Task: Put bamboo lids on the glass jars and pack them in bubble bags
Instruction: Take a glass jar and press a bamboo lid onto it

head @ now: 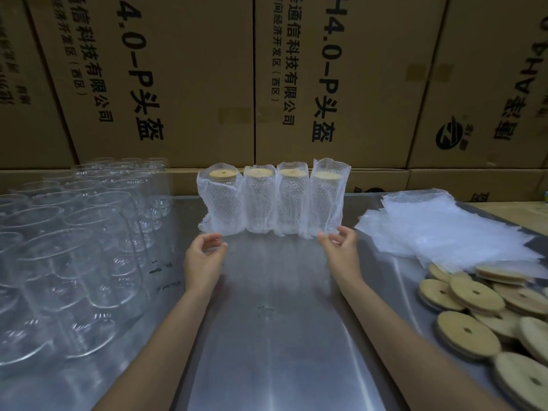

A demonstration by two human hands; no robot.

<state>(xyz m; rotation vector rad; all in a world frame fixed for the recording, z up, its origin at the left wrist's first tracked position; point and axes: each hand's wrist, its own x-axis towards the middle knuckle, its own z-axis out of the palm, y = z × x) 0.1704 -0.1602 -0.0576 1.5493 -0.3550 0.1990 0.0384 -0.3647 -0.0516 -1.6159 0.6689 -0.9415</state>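
Head view, looking down a steel table: four packed jars stand in a tight row at the far edge, each upright in its bubble bag with a bamboo lid showing pale through the open top. Behind them rises a wall of printed cardboard cartons.

Both hands hover just in front of that row, holding nothing. The left hand sits near the foot of the leftmost bag, fingers loosely curled and relaxed — close to the bag's flared bottom edge, though I cannot tell whether a fingertip touches it. The right hand mirrors it at the rightmost bag, likewise slack and empty.

What comes next, I would judge, is another jar. The bare glass jars crowd the table's left side, upright with mouths open, so the left hand is much the nearer to them; it need only swing sideways. The loose bamboo lids lie flat in a heap at the near right, and the flat stack of bubble bags lies just beyond them — both well within the right hand's side. So the work splits naturally: jar from the left, lid and bag from the right, meeting in the bare middle of the table.
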